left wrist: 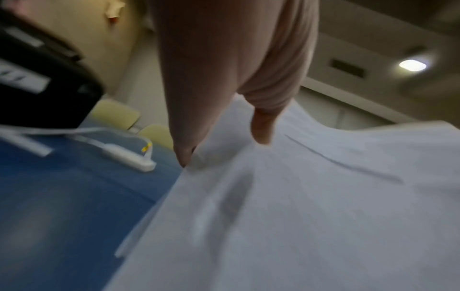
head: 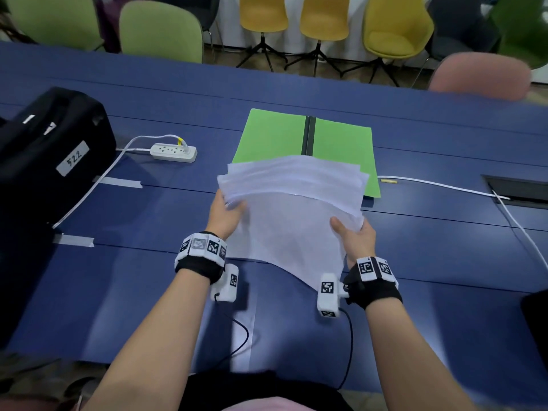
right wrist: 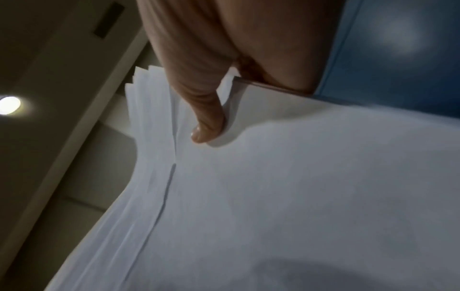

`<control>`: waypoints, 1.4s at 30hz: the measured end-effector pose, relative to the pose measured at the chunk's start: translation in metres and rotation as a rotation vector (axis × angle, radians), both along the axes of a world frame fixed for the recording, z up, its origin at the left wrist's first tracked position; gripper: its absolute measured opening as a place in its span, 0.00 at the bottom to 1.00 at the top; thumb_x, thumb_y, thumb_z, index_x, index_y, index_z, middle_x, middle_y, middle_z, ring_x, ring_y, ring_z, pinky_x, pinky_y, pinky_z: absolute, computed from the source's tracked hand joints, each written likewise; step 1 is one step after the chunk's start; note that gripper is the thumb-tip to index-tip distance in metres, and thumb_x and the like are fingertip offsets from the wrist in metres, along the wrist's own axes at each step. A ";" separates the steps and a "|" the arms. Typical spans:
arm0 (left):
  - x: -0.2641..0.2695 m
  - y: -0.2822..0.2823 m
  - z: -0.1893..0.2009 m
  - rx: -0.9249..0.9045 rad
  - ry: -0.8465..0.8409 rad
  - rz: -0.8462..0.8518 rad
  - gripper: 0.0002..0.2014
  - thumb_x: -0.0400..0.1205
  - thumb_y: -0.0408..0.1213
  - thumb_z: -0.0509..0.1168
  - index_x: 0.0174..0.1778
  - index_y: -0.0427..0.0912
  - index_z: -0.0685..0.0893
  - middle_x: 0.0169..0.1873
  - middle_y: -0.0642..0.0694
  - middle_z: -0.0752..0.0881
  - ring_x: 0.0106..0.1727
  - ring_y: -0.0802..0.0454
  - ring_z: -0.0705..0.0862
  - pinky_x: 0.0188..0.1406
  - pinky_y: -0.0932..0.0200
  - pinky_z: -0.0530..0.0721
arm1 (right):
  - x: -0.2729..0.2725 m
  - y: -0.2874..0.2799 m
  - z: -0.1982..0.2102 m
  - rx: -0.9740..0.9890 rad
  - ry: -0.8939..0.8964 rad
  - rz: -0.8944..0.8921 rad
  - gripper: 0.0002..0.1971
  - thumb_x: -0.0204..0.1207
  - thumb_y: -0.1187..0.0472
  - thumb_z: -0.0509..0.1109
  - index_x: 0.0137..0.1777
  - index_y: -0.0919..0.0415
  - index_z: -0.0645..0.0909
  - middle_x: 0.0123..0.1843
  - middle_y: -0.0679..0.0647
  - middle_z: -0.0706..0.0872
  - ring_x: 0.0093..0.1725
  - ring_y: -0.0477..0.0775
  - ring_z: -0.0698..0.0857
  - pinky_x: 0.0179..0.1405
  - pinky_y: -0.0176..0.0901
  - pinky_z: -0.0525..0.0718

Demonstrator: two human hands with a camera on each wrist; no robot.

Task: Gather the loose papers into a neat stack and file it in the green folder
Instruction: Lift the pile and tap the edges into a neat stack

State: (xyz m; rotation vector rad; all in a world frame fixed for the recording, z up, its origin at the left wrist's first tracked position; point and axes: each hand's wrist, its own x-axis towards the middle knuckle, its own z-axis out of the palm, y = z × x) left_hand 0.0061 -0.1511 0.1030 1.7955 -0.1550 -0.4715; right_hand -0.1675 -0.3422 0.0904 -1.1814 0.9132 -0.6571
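The left hand (head: 226, 215) and right hand (head: 356, 236) pinch opposite edges of the fanned white paper sheets (head: 292, 203), thumbs on top, held just before the open green cardboard folder (head: 274, 134), presumably for squaring before filing.

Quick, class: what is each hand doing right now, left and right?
Left hand: grips the left edge of the fanned papers, thumb on top.
Right hand: grips the papers' right edge, thumb on top.
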 end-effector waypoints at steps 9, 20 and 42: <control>-0.018 0.002 0.024 -0.339 -0.054 0.147 0.10 0.86 0.29 0.57 0.61 0.42 0.76 0.49 0.56 0.84 0.49 0.64 0.83 0.52 0.71 0.83 | 0.002 -0.008 0.028 -0.109 -0.131 0.057 0.17 0.71 0.79 0.71 0.47 0.54 0.82 0.34 0.38 0.90 0.35 0.35 0.85 0.45 0.31 0.84; -0.026 -0.002 -0.001 -0.384 0.077 0.346 0.17 0.69 0.57 0.74 0.36 0.50 0.77 0.38 0.50 0.80 0.41 0.52 0.78 0.55 0.51 0.81 | -0.013 -0.008 0.001 -0.019 -0.025 -0.048 0.33 0.61 0.90 0.54 0.52 0.52 0.78 0.49 0.55 0.82 0.41 0.46 0.81 0.37 0.35 0.78; -0.005 -0.010 -0.002 -0.287 0.146 0.431 0.25 0.60 0.60 0.78 0.36 0.47 0.77 0.39 0.51 0.79 0.41 0.51 0.77 0.53 0.54 0.81 | 0.011 -0.001 0.017 -0.139 0.084 -0.198 0.12 0.72 0.56 0.75 0.35 0.49 0.73 0.38 0.46 0.76 0.37 0.47 0.73 0.46 0.40 0.73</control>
